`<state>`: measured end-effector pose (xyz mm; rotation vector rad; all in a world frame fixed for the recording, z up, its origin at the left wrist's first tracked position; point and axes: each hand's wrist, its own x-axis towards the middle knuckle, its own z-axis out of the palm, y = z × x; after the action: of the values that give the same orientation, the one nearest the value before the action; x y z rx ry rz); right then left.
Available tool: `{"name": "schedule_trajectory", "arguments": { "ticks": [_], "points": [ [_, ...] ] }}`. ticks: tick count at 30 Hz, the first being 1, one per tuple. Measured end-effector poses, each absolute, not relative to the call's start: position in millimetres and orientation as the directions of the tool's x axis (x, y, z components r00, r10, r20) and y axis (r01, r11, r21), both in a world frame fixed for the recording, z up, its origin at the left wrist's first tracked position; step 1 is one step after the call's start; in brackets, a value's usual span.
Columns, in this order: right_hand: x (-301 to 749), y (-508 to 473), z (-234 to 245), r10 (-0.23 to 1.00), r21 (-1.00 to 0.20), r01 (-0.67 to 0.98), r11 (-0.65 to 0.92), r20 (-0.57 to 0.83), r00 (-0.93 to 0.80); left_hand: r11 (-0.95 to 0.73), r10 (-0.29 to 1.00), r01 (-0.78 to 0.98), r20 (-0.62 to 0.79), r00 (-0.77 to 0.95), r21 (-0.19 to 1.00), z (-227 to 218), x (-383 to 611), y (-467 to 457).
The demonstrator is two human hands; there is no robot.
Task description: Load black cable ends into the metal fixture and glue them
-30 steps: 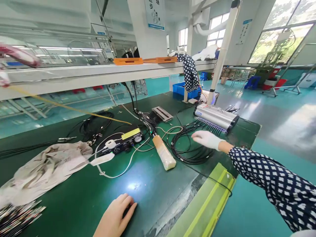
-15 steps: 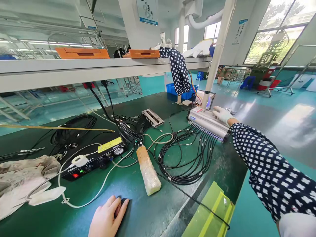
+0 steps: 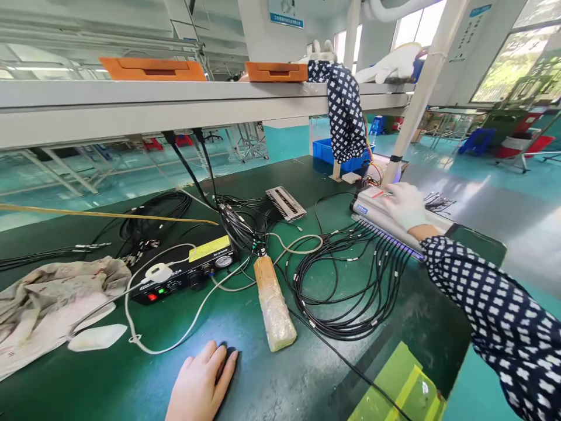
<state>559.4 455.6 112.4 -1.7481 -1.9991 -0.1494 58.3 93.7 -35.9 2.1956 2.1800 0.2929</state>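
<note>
My right hand [image 3: 405, 206], in a white glove below a dotted sleeve, lies flat with fingers apart on top of a long silver box [image 3: 377, 217] at the far right of the green bench. A fan of thin black cables [image 3: 350, 280] runs out of that box and loops over the mat. My bare left hand [image 3: 200, 386] rests palm down on the mat at the near edge, fingers stretched forward, holding nothing. A wrapped tan bar [image 3: 274, 304] lies between the two hands.
A black control unit [image 3: 188, 270] with lit lamps and a white cord sits left of centre, beside a crumpled cloth [image 3: 48, 301]. A ribbed connector block [image 3: 286, 203] lies behind. A shelf [image 3: 175, 105] with orange trays overhangs the bench. Yellow-green strip [image 3: 401, 392] at the near right edge.
My right hand went from above the cable coil to the silver box and now lies on its top. The view swung right and nearer. The left hand stayed on the mat.
</note>
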Motion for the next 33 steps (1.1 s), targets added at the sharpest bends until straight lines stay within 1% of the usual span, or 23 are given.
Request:
{"name": "schedule_trajectory", "arguments": {
  "ticks": [3, 5, 8, 11, 13, 17, 21, 25, 28, 30, 33],
  "points": [
    [465.1, 457.6, 79.6, 0.915, -0.244, 0.9, 0.362, 0.275, -0.294, -0.015, 0.993, 0.993, 0.121, 0.001, 0.115, -33.1, 61.2, 92.8],
    [401.8, 459.7, 52.9, 0.908, -0.273, 0.868, 0.415, 0.182, -0.378, -0.016, 0.991, 0.995, 0.135, 0.003, 0.101, -31.1, 62.5, 91.2],
    [332.1, 465.0, 23.9, 0.921, -0.308, 0.869, 0.388, 0.09, -0.379, -0.024, 0.987, 0.995, 0.158, 0.008, 0.1, -28.5, 63.7, 88.5],
    [296.0, 472.8, 12.7, 0.94, -0.324, 0.886, 0.332, 0.033, -0.34, -0.017, 0.984, 0.993, 0.176, -0.003, 0.114, -27.4, 64.0, 87.3],
    [282.3, 478.8, 11.4, 0.941, -0.338, 0.884, 0.322, 0.01, -0.338, -0.01, 0.983, 0.992, 0.18, -0.014, 0.128, -27.2, 63.6, 87.0],
    [260.1, 484.6, 11.7, 0.922, -0.38, 0.853, 0.359, 0.002, -0.387, -0.007, 0.986, 0.99, 0.169, -0.017, 0.14, -26.9, 62.9, 86.4],
    [243.7, 475.7, 13.6, 0.904, -0.37, 0.845, 0.386, -0.032, -0.427, -0.009, 0.987, 0.989, 0.16, -0.016, 0.15, -26.6, 62.9, 86.8],
    [241.2, 456.6, 26.5, 0.903, -0.343, 0.847, 0.406, 0.008, -0.429, -0.005, 0.99, 0.988, 0.142, -0.017, 0.152, -25.2, 63.4, 86.3],
    [249.5, 431.4, 37.3, 0.885, -0.384, 0.814, 0.435, 0.018, -0.465, -0.004, 0.991, 0.989, 0.134, -0.016, 0.149, -24.3, 63.4, 85.7],
    [256.7, 406.4, 39.6, 0.861, -0.436, 0.784, 0.441, -0.043, -0.507, -0.001, 0.992, 0.988, 0.123, -0.018, 0.153, -24.6, 63.0, 85.8],
    [260.7, 361.6, 34.5, 0.812, -0.521, 0.75, 0.407, -0.17, -0.559, 0.004, 0.995, 0.988, 0.099, -0.02, 0.156, -25.8, 62.7, 86.4]
  ]
}}
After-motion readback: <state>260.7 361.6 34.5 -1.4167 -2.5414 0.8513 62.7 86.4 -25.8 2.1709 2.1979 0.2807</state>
